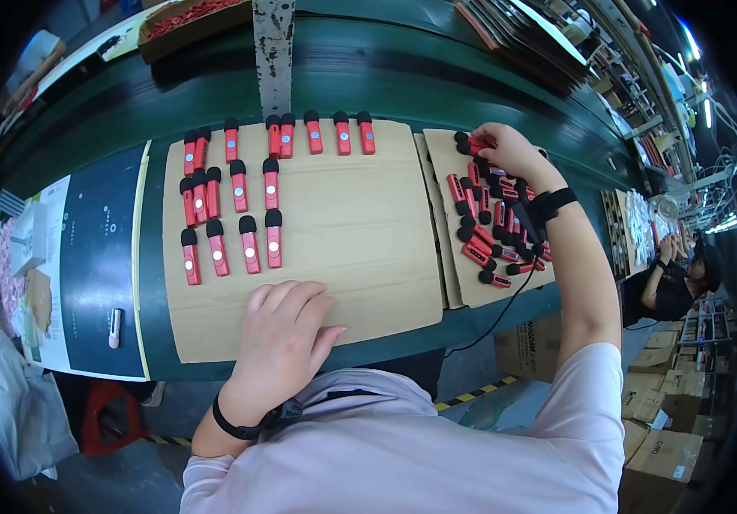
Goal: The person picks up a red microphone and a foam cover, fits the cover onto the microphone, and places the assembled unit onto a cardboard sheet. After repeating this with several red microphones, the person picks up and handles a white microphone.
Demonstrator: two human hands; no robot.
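Observation:
Small red microphones with black foam tops stand out against two brown cardboard sheets. On the larger cardboard sheet [368, 248] they lie in loose rows, one red microphone [274, 240] being nearest my left hand [287, 330]. That hand rests on the sheet's near edge, holding nothing, its thumb apart from the fingers. At the far edge of the right cardboard sheet [446, 171], my right hand [510, 154] has its fingers closed on a red microphone [472, 146]. Below it spreads a jumbled pile of microphones [497, 214], partly hidden by my wrist and forearm.
The green bench [343, 68] carries a metal post [273, 60] behind the sheets. A dark blue mat [98, 257] with a small whitish device [115, 327] lies left. A black cable [510, 304] hangs by my right arm. Another person [681, 274] sits far right, near cardboard boxes [664, 454].

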